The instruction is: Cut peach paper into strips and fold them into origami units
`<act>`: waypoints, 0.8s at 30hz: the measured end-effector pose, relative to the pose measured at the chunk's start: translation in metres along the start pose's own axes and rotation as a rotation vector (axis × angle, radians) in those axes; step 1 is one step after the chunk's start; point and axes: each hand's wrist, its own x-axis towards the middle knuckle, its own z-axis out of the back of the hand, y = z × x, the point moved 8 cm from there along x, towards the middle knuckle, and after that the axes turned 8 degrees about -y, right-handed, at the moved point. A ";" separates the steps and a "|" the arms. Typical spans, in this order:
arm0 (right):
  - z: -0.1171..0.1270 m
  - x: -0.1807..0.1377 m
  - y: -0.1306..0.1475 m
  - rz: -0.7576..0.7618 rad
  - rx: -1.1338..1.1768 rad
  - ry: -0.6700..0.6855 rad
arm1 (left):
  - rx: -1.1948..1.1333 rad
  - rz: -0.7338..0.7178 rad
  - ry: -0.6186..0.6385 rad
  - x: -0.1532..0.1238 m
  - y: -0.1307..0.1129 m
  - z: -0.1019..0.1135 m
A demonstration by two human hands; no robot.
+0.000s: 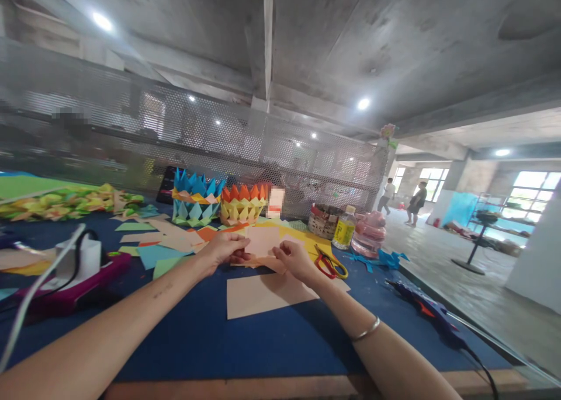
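Between my two hands a small piece of peach paper (263,241) is held up above the blue tabletop. My left hand (225,249) pinches its left edge with the fingers closed. At the lower right edge, my right hand (293,257) pinches the same piece. Under and in front of my right hand lies a larger peach sheet (265,298), flat on the table. Red-and-yellow scissors (329,264) rest just right of my right hand. Loose sheets of coloured paper (169,245) spread out to the left of my left hand.
Behind my hands stand a blue folded-paper basket (196,204) and an orange-and-yellow one (244,204). A yellow-labelled bottle (345,229) and a pink bottle (369,235) stand right. A glue gun (427,309) lies far right, a purple power strip (79,283) left. A perforated screen (219,137) borders the back.
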 end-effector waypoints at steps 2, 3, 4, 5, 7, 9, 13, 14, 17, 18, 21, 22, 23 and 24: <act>-0.002 -0.002 0.002 -0.008 0.009 0.028 | 0.026 -0.002 -0.008 0.004 0.003 0.002; -0.003 -0.003 0.002 -0.012 0.010 0.036 | 0.042 -0.004 -0.016 0.007 0.005 0.004; -0.002 -0.003 0.002 -0.013 0.007 0.037 | 0.057 -0.006 -0.025 0.009 0.007 0.006; -0.001 -0.002 0.001 -0.012 0.002 0.031 | 0.069 -0.009 -0.035 0.012 0.008 0.008; 0.003 0.001 -0.003 -0.014 -0.008 0.005 | 0.086 -0.012 -0.050 0.016 0.010 0.011; 0.006 0.005 -0.008 -0.020 -0.016 -0.029 | 0.096 -0.011 -0.059 0.017 0.011 0.012; 0.002 0.004 -0.017 -0.091 0.037 -0.042 | 0.099 -0.017 -0.054 0.013 0.009 0.010; -0.001 0.002 -0.018 -0.128 0.084 -0.027 | 0.094 -0.020 -0.047 0.011 0.008 0.008; -0.009 -0.005 -0.017 -0.195 0.237 0.030 | 0.070 -0.031 -0.021 0.008 0.005 0.004; -0.009 -0.006 -0.015 -0.187 0.257 0.036 | 0.077 -0.035 -0.022 0.008 0.004 0.004; 0.000 -0.004 -0.010 -0.135 0.247 -0.032 | 0.160 -0.041 -0.081 0.010 0.005 0.009; 0.005 -0.003 -0.010 -0.122 0.235 -0.069 | 0.192 -0.040 -0.106 0.011 0.005 0.012; 0.009 -0.001 -0.010 -0.113 0.227 -0.101 | 0.220 -0.039 -0.126 0.012 0.006 0.014; 0.013 0.000 -0.011 -0.109 0.221 -0.125 | 0.244 -0.038 -0.140 0.012 0.006 0.015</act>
